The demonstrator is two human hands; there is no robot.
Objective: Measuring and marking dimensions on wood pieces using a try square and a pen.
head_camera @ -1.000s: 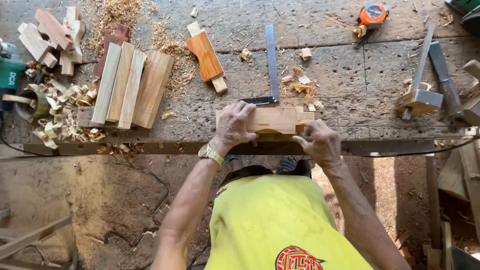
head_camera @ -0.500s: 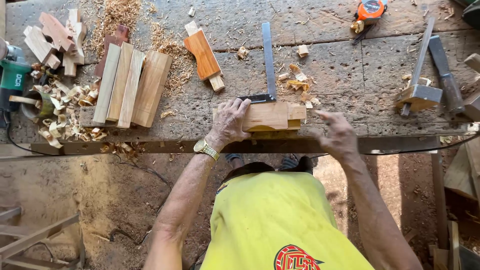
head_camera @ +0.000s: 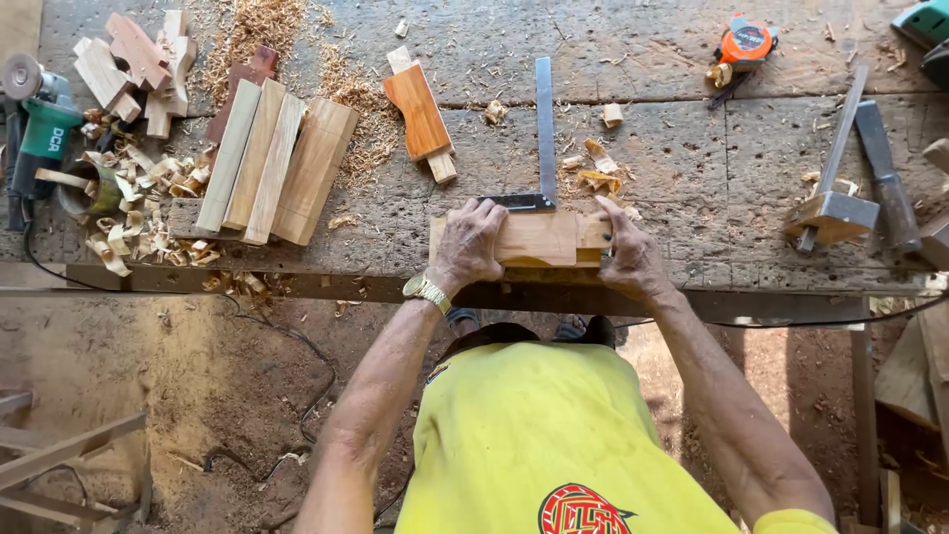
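Block point(head_camera: 534, 238) of pale wood sits at the near edge of the counter point(head_camera: 692, 188), flat on its broad face, with what looks like a second, thinner piece stacked under it and poking out at the right end. Left hand point(head_camera: 467, 247) is clamped over the left end, fingers curled across the top; right hand point(head_camera: 628, 255) grips the right end, thumb up by the far corner. Both hands are closed on the wood, then. A steel square point(head_camera: 539, 148) lies just behind, its dark stock touching the block's far edge and its blade running away across the counter. By my reading this block is stiff, solid and fairly light, dry rather than slick, with sharp sawn corners; it won't bend or bruise easily, so the ends or the long edges are the sensible places to hold, just as the hands have it now. Counting up: one square, one orange tape measure point(head_camera: 743, 44) far right, one mallet point(head_camera: 828, 203) with a chisel-like tool point(head_camera: 885, 173) beside it, one green grinder point(head_camera: 38, 133) far left. Four pale planks point(head_camera: 277, 163) lie side by side, with a darker piece tucked behind them. One reddish block point(head_camera: 420, 111) stands apart, and a heap of offcuts point(head_camera: 138, 64) sits too jumbled to number. Shavings point(head_camera: 138, 213) are scattered all about.
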